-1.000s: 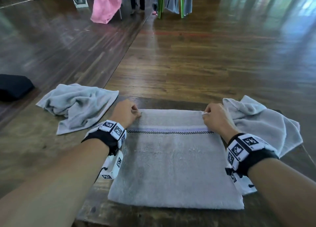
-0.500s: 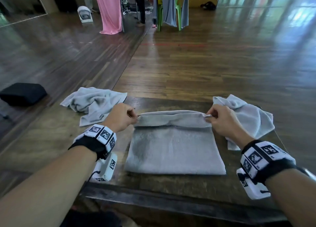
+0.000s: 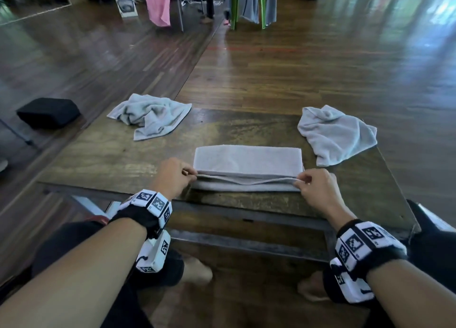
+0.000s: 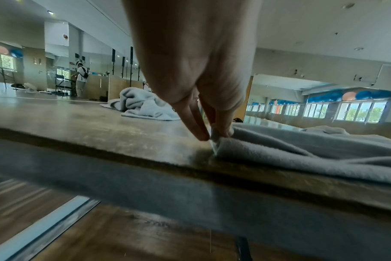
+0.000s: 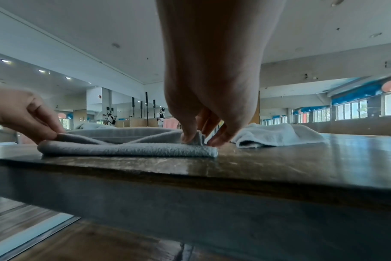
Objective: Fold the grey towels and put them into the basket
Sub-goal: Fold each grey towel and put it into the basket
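A grey towel [image 3: 248,163] lies folded into a narrow strip near the front of the low wooden table [image 3: 103,159]. My left hand [image 3: 176,175] pinches the top layer's near left corner. My right hand [image 3: 312,188] pinches its near right corner. In the left wrist view, my left hand [image 4: 212,136] holds the towel [image 4: 301,155] just above the tabletop. The right wrist view shows my right hand [image 5: 199,137] pinching the towel [image 5: 132,150] at its right end, with my left hand [image 5: 33,123] at the other. No basket is in view.
Two crumpled grey towels lie on the table, one at the far left [image 3: 150,115] and one at the far right [image 3: 335,133]. A black bag [image 3: 48,111] sits on the floor to the left. Pink and grey cloths [image 3: 158,1] hang far behind. People stand in the distance.
Both hands have drawn the towel's far edge toward me, over the near half, down to the front edge. The towel is now a narrow folded strip. The head view has tilted down.
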